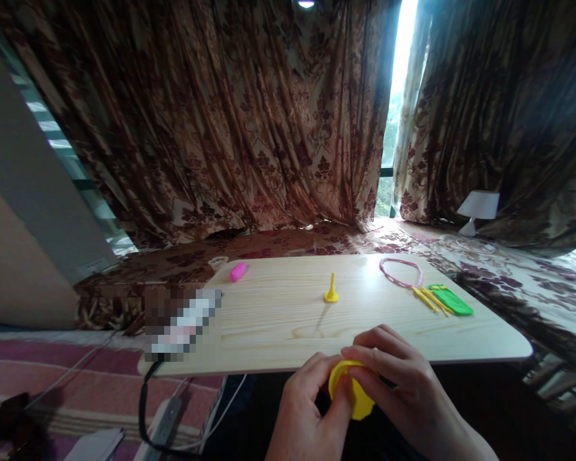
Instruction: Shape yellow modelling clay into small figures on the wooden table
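Note:
Both my hands hold a flattened, rounded piece of yellow modelling clay (362, 398) just in front of the table's near edge. My left hand (312, 403) is closed on its left side, with the thumb pressed onto its face. From the right, my right hand (403, 384) pinches the upper rim between thumb and fingers. Beyond the hands, a yellow clay piece (331, 294) with a thin upright stem on a round base stands on the table (269, 326).
A pink lump (238, 271) lies at the table's far left. To the right are a pink braided loop (402, 261), thin yellow sticks (427, 301) and a green slab (452, 301). A pixelated object with a black cable (144, 410) covers the left edge. A white lamp (479, 205) stands behind.

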Demonstrator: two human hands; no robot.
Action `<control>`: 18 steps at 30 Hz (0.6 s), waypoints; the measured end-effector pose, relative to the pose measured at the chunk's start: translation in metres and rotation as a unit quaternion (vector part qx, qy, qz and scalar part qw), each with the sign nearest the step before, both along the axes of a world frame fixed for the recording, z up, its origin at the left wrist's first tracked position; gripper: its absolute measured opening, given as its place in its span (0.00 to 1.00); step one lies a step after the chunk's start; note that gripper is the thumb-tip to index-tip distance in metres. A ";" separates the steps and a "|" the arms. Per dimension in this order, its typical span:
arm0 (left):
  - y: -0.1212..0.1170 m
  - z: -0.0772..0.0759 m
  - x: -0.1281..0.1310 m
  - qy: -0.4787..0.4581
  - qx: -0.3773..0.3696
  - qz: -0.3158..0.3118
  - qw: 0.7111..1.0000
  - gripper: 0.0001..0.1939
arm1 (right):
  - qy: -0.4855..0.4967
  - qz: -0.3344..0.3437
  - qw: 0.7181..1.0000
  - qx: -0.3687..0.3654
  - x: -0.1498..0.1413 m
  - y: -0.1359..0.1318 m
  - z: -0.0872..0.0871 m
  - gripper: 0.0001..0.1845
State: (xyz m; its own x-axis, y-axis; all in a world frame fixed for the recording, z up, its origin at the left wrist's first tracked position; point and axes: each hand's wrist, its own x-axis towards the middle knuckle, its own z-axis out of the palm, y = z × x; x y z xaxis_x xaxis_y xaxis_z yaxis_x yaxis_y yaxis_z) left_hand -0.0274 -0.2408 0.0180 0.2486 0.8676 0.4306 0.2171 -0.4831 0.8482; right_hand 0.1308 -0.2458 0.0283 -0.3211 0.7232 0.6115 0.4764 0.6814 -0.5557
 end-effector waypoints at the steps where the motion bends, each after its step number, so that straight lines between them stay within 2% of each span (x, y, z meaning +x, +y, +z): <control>1: 0.000 0.000 0.000 0.000 0.002 -0.005 1.000 0.11 | -0.006 0.003 1.000 -0.001 0.000 -0.001 0.001 0.16; 6: 0.001 -0.001 -0.001 -0.006 0.015 -0.007 1.000 0.12 | -0.016 0.013 1.000 -0.014 0.000 -0.002 0.004 0.16; 12: 0.003 -0.003 -0.002 0.007 0.010 -0.007 1.000 0.12 | -0.006 -0.007 1.000 -0.003 0.000 -0.002 0.001 0.15; 18: 0.004 -0.004 -0.002 -0.013 0.011 0.004 1.000 0.10 | 0.012 -0.014 0.999 -0.032 0.001 -0.003 -0.002 0.15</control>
